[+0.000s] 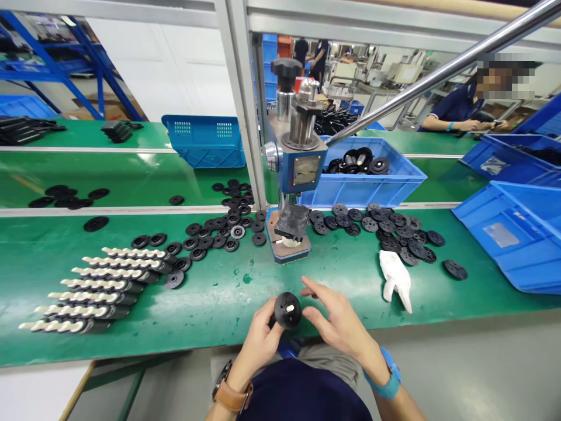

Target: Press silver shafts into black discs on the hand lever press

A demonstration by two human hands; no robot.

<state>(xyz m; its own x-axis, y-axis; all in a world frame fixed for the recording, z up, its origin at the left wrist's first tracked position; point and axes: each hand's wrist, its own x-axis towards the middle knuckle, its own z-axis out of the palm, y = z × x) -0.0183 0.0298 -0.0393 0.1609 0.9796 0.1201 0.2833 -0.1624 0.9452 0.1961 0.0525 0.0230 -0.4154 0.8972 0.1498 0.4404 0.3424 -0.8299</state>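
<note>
My left hand [263,333] grips a round black part [286,316] with a short white pin at its centre, just over the table's front edge. To its right, my right hand [331,316] is open with thumb and fingers apart, close to the part's side. Beyond both hands stands a blue hand press [302,158], with a black block [293,221] above its base. Black discs [205,237] are scattered left of the press. More black discs [394,228] with holes are heaped to the right, with a white glove [395,278] in front of them.
Rows of black parts with cream strips [96,283] lie at the left. A blue bin [363,190] of black wheels stands behind the press, and blue bins [517,234] are at the right. The press's long lever [438,76] slants across the upper right. A co-worker [464,108] sits beyond.
</note>
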